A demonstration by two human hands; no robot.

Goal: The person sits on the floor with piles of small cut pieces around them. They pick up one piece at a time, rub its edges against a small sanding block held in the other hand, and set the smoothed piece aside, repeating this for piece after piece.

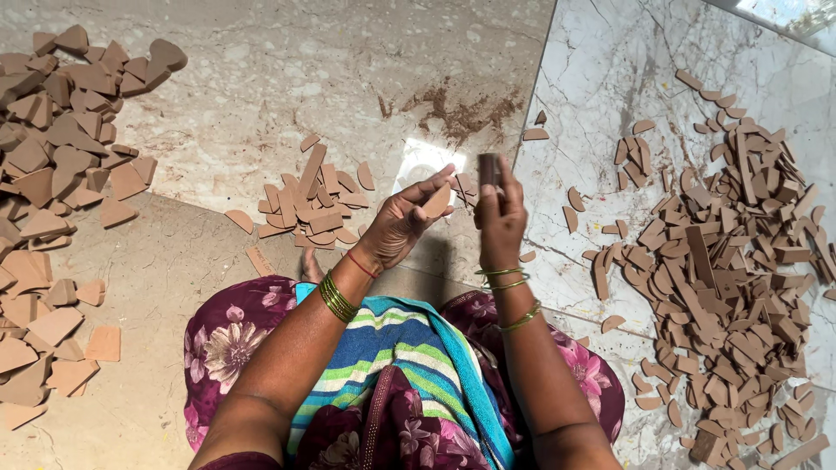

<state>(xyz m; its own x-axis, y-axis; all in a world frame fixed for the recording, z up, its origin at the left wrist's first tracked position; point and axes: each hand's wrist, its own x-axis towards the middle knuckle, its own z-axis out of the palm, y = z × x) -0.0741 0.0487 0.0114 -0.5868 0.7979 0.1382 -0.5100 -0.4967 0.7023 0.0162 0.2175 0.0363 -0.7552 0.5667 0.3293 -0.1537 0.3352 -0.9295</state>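
Over marble floor (305, 78), hands hold brown cutout (435, 202) and block (488, 171).

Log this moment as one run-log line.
left hand: holds brown cutout piece | right hand: grips dark small tool | floor: piles left, centre, right

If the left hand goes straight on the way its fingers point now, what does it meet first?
Most likely the right hand with its dark piece: the left hand holds a brown piece and points right toward it, though depth is unclear.
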